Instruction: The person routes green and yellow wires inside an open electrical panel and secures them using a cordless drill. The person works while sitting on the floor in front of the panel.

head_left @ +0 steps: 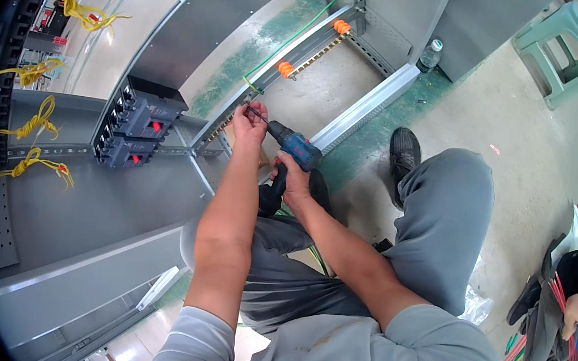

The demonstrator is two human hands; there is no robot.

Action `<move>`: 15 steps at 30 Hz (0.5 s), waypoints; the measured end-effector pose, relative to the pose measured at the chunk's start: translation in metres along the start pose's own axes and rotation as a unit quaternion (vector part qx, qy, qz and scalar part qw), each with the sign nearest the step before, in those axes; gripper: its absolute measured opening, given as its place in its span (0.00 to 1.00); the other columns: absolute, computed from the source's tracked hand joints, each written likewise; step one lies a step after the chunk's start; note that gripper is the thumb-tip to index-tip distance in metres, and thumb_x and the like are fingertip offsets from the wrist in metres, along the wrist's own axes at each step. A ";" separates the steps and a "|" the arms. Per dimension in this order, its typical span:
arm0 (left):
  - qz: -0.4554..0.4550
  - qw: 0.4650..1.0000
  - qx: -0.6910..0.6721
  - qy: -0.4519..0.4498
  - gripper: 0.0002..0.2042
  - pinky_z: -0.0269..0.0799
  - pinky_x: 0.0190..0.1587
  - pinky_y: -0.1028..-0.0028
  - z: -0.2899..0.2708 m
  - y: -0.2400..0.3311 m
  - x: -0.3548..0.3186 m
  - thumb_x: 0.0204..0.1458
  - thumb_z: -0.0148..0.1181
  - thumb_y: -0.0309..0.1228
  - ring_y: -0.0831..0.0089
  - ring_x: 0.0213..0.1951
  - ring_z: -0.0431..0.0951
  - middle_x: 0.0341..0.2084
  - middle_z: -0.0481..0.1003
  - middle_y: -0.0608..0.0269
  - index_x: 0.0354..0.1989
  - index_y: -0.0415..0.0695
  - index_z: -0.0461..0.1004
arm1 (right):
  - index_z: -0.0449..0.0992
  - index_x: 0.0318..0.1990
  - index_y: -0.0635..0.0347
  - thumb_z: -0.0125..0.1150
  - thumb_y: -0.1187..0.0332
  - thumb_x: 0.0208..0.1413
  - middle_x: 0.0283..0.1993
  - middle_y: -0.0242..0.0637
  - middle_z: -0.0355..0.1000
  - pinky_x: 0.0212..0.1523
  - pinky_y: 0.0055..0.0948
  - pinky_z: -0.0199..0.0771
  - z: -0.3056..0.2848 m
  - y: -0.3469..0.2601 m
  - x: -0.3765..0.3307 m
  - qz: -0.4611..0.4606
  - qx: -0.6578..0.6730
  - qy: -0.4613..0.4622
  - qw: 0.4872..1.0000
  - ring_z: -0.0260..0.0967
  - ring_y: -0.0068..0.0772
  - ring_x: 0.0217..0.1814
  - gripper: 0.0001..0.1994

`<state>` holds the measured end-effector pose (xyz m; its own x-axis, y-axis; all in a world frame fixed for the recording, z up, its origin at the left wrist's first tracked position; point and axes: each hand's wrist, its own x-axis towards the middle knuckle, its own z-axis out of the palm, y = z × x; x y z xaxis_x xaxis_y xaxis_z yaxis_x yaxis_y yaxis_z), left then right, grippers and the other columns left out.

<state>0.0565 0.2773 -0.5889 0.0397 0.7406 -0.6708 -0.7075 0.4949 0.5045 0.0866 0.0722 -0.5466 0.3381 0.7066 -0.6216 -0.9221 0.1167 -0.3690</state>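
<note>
Right hand (294, 181) wrapped round the grip of a blue-and-black power drill (297, 149), fingers closed on it. Drill sits over the near end of the metal cabinet frame (367, 110), its bit (260, 114) pointing at the frame's left edge. Left hand (248, 128) at the bit's tip, fingers bent and close together; cannot tell whether they pinch a small part. Farther along that left edge: two orange insulators (286, 70), a brass-colored strip (319, 59) beside them, a green wire (318, 18) running down to near the left hand. Black breakers (144, 117) left of the frame's near-left corner. Bottle (431, 55) stands just outside the right edge, toward the far corner.
</note>
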 end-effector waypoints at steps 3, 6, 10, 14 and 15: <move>-0.003 1.000 0.014 -0.013 0.07 0.81 0.43 0.60 -0.001 0.003 -0.001 0.60 0.49 0.30 0.66 0.31 0.79 0.26 0.77 0.59 0.33 0.42 0.71 | 0.74 0.33 0.58 0.67 0.65 0.54 0.26 0.35 0.73 0.24 0.31 0.71 0.001 0.002 -0.002 0.013 0.008 -0.003 1.000 0.69 0.29 0.21 0.09; -0.012 0.998 0.042 -0.040 0.10 0.80 0.41 0.61 0.001 -0.001 -0.004 0.60 0.48 0.33 0.66 0.30 0.78 0.25 0.77 0.59 0.31 0.42 0.72 | 0.74 0.33 0.58 0.67 0.65 0.55 0.26 0.36 0.73 0.25 0.31 0.71 -0.002 0.000 0.001 0.016 0.024 -0.004 1.000 0.69 0.29 0.21 0.09; -0.020 0.999 0.029 -0.035 0.11 0.79 0.40 0.63 -0.001 0.001 -0.002 0.59 0.49 0.34 0.66 0.29 0.77 0.25 0.76 0.60 0.30 0.42 0.71 | 0.73 0.33 0.58 0.67 0.65 0.55 0.27 0.36 0.73 0.25 0.32 0.71 -0.002 -0.002 0.001 0.014 0.005 -0.015 1.000 0.69 0.29 0.22 0.09; -0.026 0.998 0.015 -0.053 0.11 0.74 0.35 0.67 0.001 -0.001 -0.011 0.58 0.49 0.33 0.68 0.27 0.71 0.26 0.73 0.61 0.32 0.37 0.71 | 0.74 0.35 0.59 0.67 0.65 0.55 0.29 0.36 0.74 0.25 0.31 0.71 -0.006 -0.007 0.002 0.023 0.011 -0.031 0.999 0.70 0.27 0.23 0.09; -0.028 0.998 0.015 -0.055 0.11 0.74 0.34 0.67 0.002 -0.002 -0.014 0.58 0.49 0.33 0.68 0.27 0.71 0.26 0.73 0.61 0.33 0.37 0.71 | 0.74 0.35 0.58 0.67 0.65 0.55 0.29 0.36 0.74 0.25 0.30 0.71 -0.008 -0.009 0.004 0.020 0.012 -0.034 0.999 0.69 0.27 0.22 0.09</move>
<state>0.0590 0.2669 -0.5800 0.1566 0.7566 -0.6349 -0.6802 0.5487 0.4860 0.0974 0.0679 -0.5515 0.2876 0.7563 -0.5877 -0.9392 0.1026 -0.3277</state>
